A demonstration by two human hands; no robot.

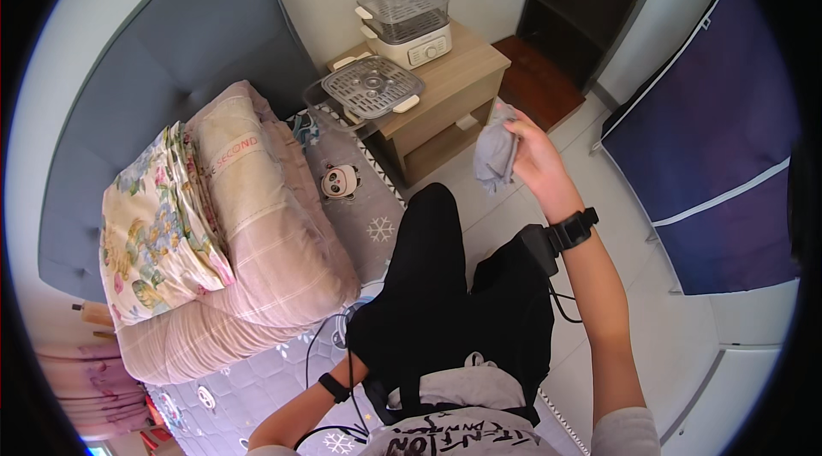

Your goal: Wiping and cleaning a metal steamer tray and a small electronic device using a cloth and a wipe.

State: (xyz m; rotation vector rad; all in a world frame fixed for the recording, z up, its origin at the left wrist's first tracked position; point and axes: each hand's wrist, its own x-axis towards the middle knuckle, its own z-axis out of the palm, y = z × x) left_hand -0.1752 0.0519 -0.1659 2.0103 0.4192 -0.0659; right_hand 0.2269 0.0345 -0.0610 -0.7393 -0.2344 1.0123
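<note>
My right hand (536, 157) grips a crumpled grey cloth (496, 151), raised over the tiled floor in front of the nightstand. The cloth is bunched, with its lower end hanging free. A black device is strapped around my right wrist. My left forearm rests low along the bed, and my left hand is hidden behind my black-trousered thigh. On the wooden nightstand (443, 96) stands a food steamer (411, 48) with a cream base, a dial and clear stacked tiers. Beside it, a slotted grey steamer tray (374, 87) with cream handles lies over a clear container (321, 112).
A folded pink quilt (270, 225) and a floral pillow (160, 225) lie on the bed by the grey headboard (186, 51). A dark shelf (568, 13) stands behind the nightstand. At right is a blue fabric wardrobe (713, 141). Black cables (308, 347) run beside my left arm.
</note>
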